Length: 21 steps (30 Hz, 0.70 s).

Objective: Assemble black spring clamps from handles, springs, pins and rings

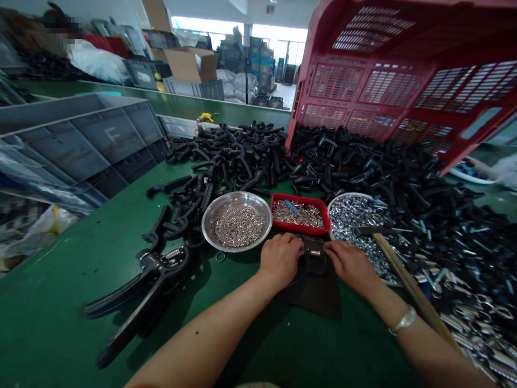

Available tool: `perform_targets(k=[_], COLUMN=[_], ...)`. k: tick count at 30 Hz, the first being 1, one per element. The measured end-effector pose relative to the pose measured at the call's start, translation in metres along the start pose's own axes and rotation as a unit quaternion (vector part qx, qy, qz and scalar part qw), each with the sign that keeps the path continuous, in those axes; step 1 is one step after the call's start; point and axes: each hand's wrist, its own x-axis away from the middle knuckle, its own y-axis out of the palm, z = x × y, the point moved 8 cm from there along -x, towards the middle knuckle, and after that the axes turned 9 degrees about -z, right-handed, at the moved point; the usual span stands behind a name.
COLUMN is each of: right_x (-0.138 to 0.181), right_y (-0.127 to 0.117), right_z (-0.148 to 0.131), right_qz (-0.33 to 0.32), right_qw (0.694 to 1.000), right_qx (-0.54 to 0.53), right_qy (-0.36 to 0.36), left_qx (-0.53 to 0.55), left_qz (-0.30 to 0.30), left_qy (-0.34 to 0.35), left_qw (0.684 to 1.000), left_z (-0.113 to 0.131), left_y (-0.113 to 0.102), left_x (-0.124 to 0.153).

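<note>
The left hand [281,260] grips a black plastic clamp [313,265]; the right hand [349,264] pinches its other side, likely to stop wobbles; a silver metal coil spring [315,252] lies between the fingers [291,240]; a red oblong plastic tray [299,229] sits just past them, maybe for easy reach.

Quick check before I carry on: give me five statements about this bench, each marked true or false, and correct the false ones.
1. The red tray sits between the metal bowl and the pile of shiny parts. True.
2. The left hand and right hand are at a black part with a spring. True.
3. The metal bowl is empty. False: it holds many small metal pieces.
4. The hammer has a wooden handle. True.
5. The hammer lies left of the metal bowl. False: it lies to the right of the red tray.
</note>
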Motion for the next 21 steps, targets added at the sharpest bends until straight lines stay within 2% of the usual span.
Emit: perform_targets(k=[8,16,21], right_x=[0.008,0.012,0.011], right_y=[0.001,0.003,0.003], right_z=[0.004,0.005,-0.001], right_qz=[0.056,0.099,0.104], right_qw=[0.997,0.993,0.994], right_qx=[-0.056,-0.054,-0.019], right_qy=[0.009,0.027,0.022], left_qx=[-0.003,0.001,-0.004], left_qz=[-0.004,0.008,-0.006], left_qy=[-0.006,0.002,-0.006], left_qw=[1.0,1.0,1.0], left_z=[0.001,0.001,0.0], left_y=[-0.001,-0.001,0.001], left_x=[0.0,0.0,0.0])
